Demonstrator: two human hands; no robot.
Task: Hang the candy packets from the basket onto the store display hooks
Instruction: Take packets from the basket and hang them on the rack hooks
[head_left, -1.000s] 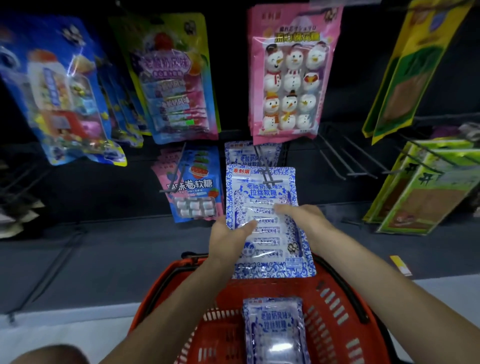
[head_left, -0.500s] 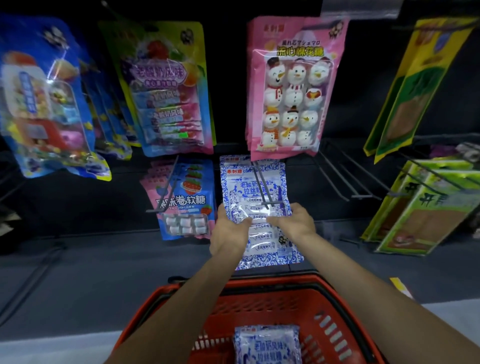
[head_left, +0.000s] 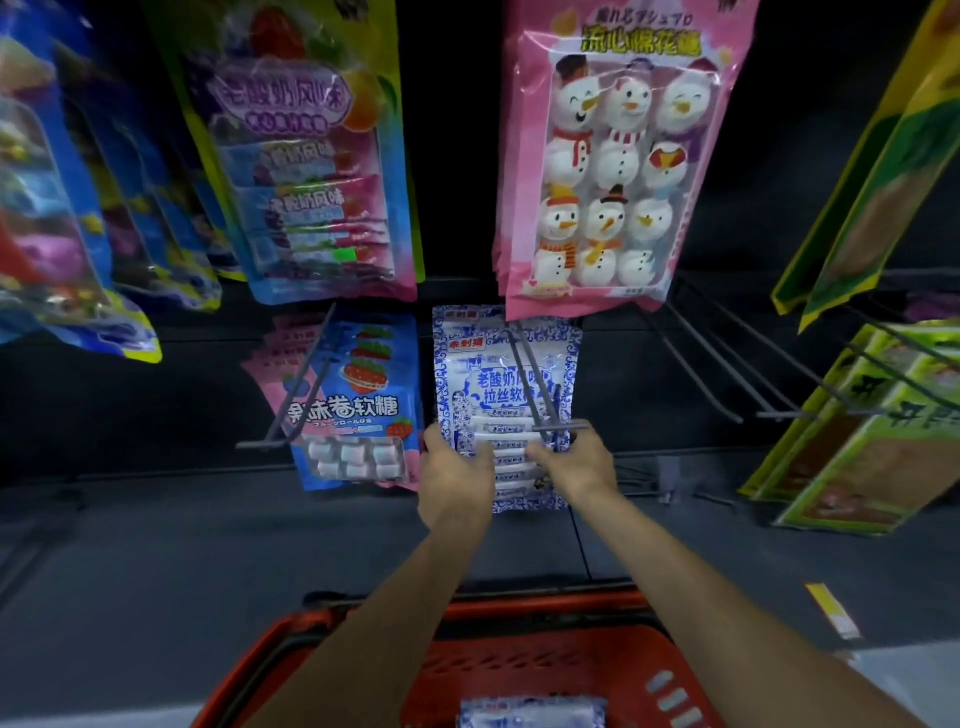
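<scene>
Both thumbs lie across the front of the blue-and-white candy packet (head_left: 501, 400), low on its clear window, with the other fingers hidden behind it. The left hand (head_left: 456, 480) pinches the packet's lower left edge and the right hand (head_left: 579, 467) pinches its lower right edge. The packet hangs upright in the lower row of the display. The two wires of its hook (head_left: 535, 384) run down across its front from near its top edge, and the hook's crossbar sits just above the right thumb.

Just beside it on the left, a strawberry roll-candy packet (head_left: 358, 410) hangs on its own hook. Directly above, the bottom edge of a pink snowman marshmallow packet (head_left: 608, 156) overlaps the held packet's top right corner. A yoghurt-flavour candy packet (head_left: 311, 156) hangs in the upper row to the left. To the right are bare wire hooks (head_left: 727, 374), then green-and-yellow packets (head_left: 862, 431) at the display's right edge.

Below the forearms is the red basket (head_left: 524, 618), with another blue-and-white packet (head_left: 530, 714) lying in it.
</scene>
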